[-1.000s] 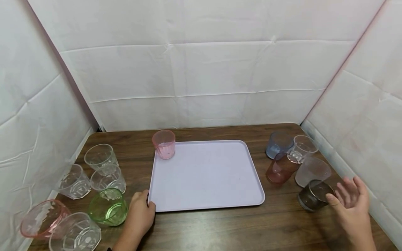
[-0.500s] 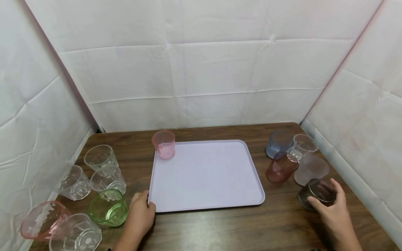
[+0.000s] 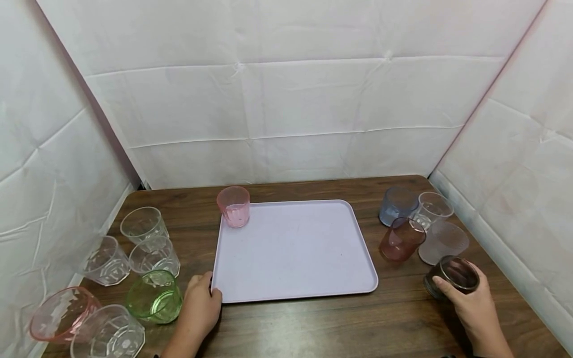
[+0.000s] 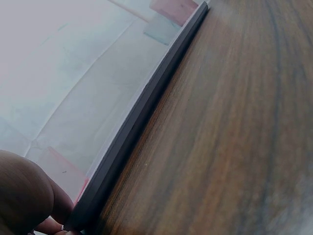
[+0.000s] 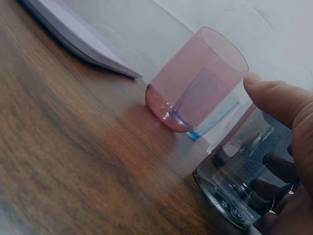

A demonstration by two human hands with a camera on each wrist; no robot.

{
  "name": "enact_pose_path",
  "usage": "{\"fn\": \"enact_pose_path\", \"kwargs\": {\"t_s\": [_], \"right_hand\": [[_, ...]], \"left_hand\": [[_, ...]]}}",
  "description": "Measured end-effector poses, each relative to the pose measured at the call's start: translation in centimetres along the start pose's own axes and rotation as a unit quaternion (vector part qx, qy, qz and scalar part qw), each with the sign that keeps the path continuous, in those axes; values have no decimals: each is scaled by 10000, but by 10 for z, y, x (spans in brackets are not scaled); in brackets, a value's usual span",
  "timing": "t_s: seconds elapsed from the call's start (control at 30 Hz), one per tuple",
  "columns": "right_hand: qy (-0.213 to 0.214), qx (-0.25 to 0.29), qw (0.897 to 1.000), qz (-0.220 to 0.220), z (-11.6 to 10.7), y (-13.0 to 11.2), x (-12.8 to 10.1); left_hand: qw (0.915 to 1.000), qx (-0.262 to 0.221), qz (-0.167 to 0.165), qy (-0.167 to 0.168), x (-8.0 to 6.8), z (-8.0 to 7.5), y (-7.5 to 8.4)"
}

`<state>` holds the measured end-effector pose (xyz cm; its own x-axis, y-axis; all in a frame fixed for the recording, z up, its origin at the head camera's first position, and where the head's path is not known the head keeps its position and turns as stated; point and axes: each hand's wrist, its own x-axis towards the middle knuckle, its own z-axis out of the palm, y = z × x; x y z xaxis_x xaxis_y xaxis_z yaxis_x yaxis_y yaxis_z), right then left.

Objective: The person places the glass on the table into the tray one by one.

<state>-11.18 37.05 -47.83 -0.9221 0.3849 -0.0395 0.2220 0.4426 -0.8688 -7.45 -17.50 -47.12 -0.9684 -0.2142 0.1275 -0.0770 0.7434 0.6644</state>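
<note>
dark smoky glass [image 3: 451,277] stands upright on the wooden table [image 3: 313,328] at about 4 o'clock from the lilac tray [image 3: 295,251], near the table's right edge. right hand [image 3: 474,308] wraps it from the near side, thumb and fingers curled round the wall; the right wrist view shows the thumb on the rim side and fingers seen through the glass [image 5: 244,191]. risk one: smooth wall, grip low and one-sided, so it could slip or tip on lifting. risk two: crowding. frosted glass [image 3: 443,242] sits just beside it at 12 o'clock, red glass [image 3: 401,239] at 10 o'clock, with a clear glass [image 3: 431,209] and a blue glass [image 3: 396,205] behind; a swing toward the tray could clip the red one and knock it over. left hand [image 3: 201,308] grips the tray's near-left corner, fingers curled at the rim; a tug there might shift the tray and the pink glass [image 3: 234,206] on its far-left corner. green glass [image 3: 154,296] stands just left of that hand, clear glasses [image 3: 143,238] beyond.
</note>
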Motion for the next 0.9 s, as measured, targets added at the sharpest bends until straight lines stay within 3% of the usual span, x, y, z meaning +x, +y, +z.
{"fn": "enact_pose_path", "kwargs": {"t_s": [0.13, 0.3, 0.4, 0.57, 0.67, 0.8, 0.9], "right_hand": [[99, -188, 9996, 207, 0, -4, -2], [123, -160, 9997, 125, 2, -4, -3], [150, -97, 9998, -99, 2, -2, -4], [-98, 646, 9953, -717, 3, -1, -4], [-241, 712, 9929, -928, 3, -4, -5], [-257, -79, 9956, -899, 1, -12, -8], [-310, -366, 9958, -776, -1, -22, -11]], "left_hand": [[10000, -15, 13, 13, 0, 0, 0], [10000, -19, -10, 23, 0, 0, 0], [10000, -27, -37, 7, -1, 0, 1], [10000, -20, -88, -37, -1, -1, 1], [9999, -11, -104, -34, -1, -1, 0], [10000, 25, -47, 1, -1, -1, 0], [10000, 48, -1, 20, 0, 0, 0]]}}
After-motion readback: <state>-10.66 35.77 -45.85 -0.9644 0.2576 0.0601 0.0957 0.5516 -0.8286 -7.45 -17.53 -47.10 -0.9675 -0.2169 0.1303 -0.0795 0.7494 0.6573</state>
